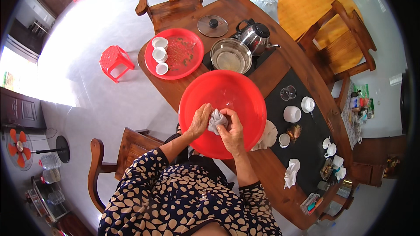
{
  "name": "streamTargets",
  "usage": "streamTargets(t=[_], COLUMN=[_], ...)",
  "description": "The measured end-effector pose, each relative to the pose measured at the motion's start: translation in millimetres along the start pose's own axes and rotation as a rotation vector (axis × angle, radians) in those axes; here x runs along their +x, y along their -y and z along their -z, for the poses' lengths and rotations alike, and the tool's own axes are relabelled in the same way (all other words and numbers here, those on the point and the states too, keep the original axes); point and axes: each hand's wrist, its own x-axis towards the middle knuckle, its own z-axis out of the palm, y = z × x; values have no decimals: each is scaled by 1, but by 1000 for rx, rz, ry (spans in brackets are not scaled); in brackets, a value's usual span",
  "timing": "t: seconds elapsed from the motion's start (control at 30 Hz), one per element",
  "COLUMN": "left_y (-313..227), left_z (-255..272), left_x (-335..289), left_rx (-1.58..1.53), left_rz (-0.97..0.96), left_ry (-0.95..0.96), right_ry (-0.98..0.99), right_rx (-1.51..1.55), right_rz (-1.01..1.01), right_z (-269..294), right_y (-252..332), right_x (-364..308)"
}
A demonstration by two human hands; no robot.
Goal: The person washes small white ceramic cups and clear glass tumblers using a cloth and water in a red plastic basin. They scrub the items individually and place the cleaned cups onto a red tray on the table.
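In the head view, the right hand (232,132) curls thumb and fingers round a bunched grey cloth (216,122) over a round red plastic basin (245,100). The left hand (199,121), fingers together and bent, meets the cloth's left side; its grip is unclear. Open basin room lies beyond both hands; the far rim nears a round clear-walled pot (231,57).

Grey cloth (217,121) over red basin (247,100)
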Motion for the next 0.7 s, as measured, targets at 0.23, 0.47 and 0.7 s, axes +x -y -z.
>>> streamTargets(t=[0.23,0.47,0.7], left_y=[-10,-4,-6], left_z=[-10,-14,-17], left_x=[-7,-5,-11], left_rx=[39,110,122], left_rz=[6,-55,-142], left_ry=[2,12,-6], right_ry=[-175,-113,-562], right_rx=[-501,-61,-43], right_rz=[274,-72,91], right_z=[4,5,18], right_y=[-22,-5,-49], right_x=[-1,-15,1])
